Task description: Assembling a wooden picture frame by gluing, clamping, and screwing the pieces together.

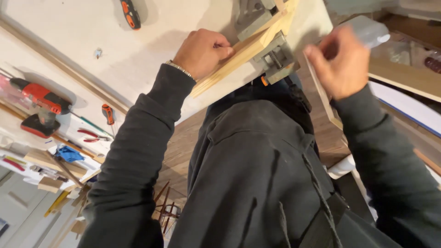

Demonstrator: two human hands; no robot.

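Note:
My left hand is closed in a fist around a light wooden strip at the edge of a pale worktop. The strip runs up into a grey corner clamp with a visible screw thread, which holds it against a second strip. My right hand is blurred, just right of the clamp, with its fingers curled. A thin wooden slat runs down from beside its fingertips, and a pale grey rounded object shows behind it. Whether this hand grips either one is unclear. My dark hooded top fills the lower middle.
On the worktop at left lie a red cordless drill, an orange-handled screwdriver, red pliers, a blue object and wood offcuts. An orange and black tool lies at the top. Boards lean at the right, over a wooden floor.

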